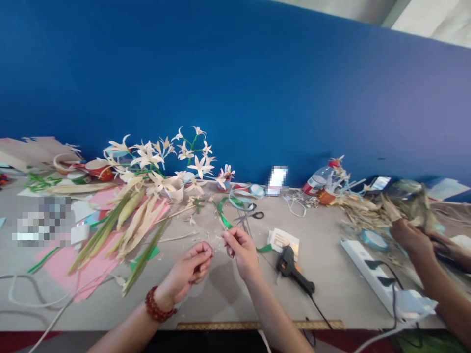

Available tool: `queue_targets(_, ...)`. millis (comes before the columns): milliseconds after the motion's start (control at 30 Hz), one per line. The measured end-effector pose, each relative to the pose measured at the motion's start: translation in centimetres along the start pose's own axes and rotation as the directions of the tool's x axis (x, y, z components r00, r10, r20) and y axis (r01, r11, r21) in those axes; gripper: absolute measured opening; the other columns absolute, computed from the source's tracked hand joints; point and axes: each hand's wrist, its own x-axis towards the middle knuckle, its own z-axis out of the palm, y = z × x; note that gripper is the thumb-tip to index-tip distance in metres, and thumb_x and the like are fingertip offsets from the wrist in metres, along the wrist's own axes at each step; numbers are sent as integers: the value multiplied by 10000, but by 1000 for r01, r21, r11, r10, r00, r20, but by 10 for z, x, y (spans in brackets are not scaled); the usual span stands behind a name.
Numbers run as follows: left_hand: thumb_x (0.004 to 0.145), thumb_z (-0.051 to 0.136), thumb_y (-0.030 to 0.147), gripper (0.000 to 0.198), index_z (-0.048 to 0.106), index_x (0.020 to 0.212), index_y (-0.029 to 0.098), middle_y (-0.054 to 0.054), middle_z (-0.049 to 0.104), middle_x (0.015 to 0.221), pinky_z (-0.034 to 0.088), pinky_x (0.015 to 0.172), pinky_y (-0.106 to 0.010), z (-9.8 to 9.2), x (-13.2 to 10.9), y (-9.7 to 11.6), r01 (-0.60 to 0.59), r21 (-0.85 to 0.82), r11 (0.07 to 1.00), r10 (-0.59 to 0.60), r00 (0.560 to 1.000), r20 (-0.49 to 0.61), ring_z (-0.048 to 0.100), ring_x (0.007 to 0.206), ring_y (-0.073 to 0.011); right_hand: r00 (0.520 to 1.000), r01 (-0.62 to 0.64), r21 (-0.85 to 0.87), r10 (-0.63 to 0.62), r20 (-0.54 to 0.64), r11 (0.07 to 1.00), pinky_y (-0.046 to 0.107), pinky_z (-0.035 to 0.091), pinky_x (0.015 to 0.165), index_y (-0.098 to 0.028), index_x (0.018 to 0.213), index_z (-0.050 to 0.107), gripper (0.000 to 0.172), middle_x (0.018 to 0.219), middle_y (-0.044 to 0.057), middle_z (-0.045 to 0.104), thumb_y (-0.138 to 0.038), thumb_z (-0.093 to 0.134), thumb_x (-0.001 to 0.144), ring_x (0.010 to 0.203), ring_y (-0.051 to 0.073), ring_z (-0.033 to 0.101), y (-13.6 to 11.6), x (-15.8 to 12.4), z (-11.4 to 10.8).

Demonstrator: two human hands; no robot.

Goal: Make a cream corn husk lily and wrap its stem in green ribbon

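My left hand (pixel 192 270), with a reddish bead bracelet (pixel 159 304) at the wrist, is held above the table with its fingers curled and thumb pressed to the fingertips. Just beside it, my right hand (pixel 241 249) pinches thumb against fingers; something tiny and pale may be at the tips, too small to name. A shiny green ribbon (pixel 223 219) runs behind the right hand, and I cannot tell whether the two touch. Black-handled scissors (pixel 257 214) lie beyond it. To the right rests a black glue gun (pixel 294 272) beside a small white packet (pixel 285 240).
Pale husk flowers (pixel 147 156) on green stems stand at the back left. Corn husks (pixel 138 228) lie over pink paper (pixel 69 274). A white power strip (pixel 368 274) is at right, near a co-worker's hands (pixel 410 238). A ruler-like strip (pixel 221 325) lines the front edge.
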Motion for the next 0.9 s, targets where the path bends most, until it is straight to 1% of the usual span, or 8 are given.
queue_targets(67, 874, 593, 375, 207, 516, 855, 184, 96, 374, 550, 71, 401, -194, -1, -1, 3, 12, 9, 1000, -12, 1000, 12, 160, 375, -15, 999, 14, 30, -13, -39, 999, 194, 264, 407, -189, 721, 567, 338, 614, -52, 522, -494, 694, 791, 422, 50, 374, 2, 0, -1)
queue_targets(233, 891, 567, 373, 207, 572, 925, 168, 76, 433, 582, 84, 400, -192, -7, 0, 3, -4, 163, 987, 0, 1000, 21, 218, 373, -10, 995, 38, 66, -32, -89, 997, 188, 273, 404, -197, 742, 538, 350, 605, -51, 527, -517, 656, 819, 421, 56, 391, 6, -1, 1)
queue_targets(333, 889, 568, 375, 205, 560, 913, 172, 43, 533, 666, 110, 404, -190, -8, -2, 2, -58, 193, 979, 63, 998, -21, 283, 373, -1, 997, 35, 66, -30, -73, 997, 196, 311, 404, -192, 851, 577, 386, 635, -28, 575, -577, 566, 859, 432, 75, 428, 7, -3, 4)
queue_targets(433, 882, 580, 372, 201, 555, 922, 177, 43, 553, 685, 109, 404, -186, -9, -4, 2, -76, 205, 976, 84, 996, -26, 269, 365, 6, 1000, 27, 28, -27, -10, 999, 193, 332, 412, -203, 958, 565, 362, 663, -38, 593, -533, 636, 828, 439, 77, 430, 10, -3, 8)
queue_targets(500, 880, 586, 380, 208, 558, 926, 179, 46, 552, 680, 115, 400, -184, -9, -4, 1, -71, 218, 973, 76, 997, -15, 270, 361, 5, 999, 25, -17, -24, 48, 1000, 189, 330, 425, -199, 865, 562, 307, 643, -44, 578, -485, 665, 823, 449, 72, 429, 12, -3, 10)
queue_targets(600, 865, 608, 412, 237, 561, 901, 183, 54, 544, 645, 155, 391, -178, -10, -1, 0, -80, 278, 957, 95, 995, -42, 322, 359, -8, 995, 29, -57, -24, 95, 998, 191, 329, 447, -190, 720, 534, 320, 610, -42, 559, -461, 652, 842, 463, 69, 430, 11, -2, 10)
queue_targets(767, 827, 647, 448, 284, 552, 798, 182, 82, 464, 500, 249, 390, -172, -10, 1, 4, -86, 340, 937, 119, 990, -78, 409, 358, -49, 996, 45, -123, -36, 78, 991, 199, 333, 456, -194, 711, 537, 334, 601, -40, 550, -484, 654, 828, 465, 76, 420, 4, -1, 8)
queue_targets(900, 843, 625, 439, 267, 576, 861, 178, 75, 496, 550, 165, 355, -173, -12, 1, 9, -57, 262, 963, 75, 995, -60, 346, 318, -26, 999, 50, -163, -48, 22, 985, 197, 331, 460, -198, 742, 529, 339, 618, -42, 535, -508, 593, 865, 467, 75, 413, 7, 2, 0)
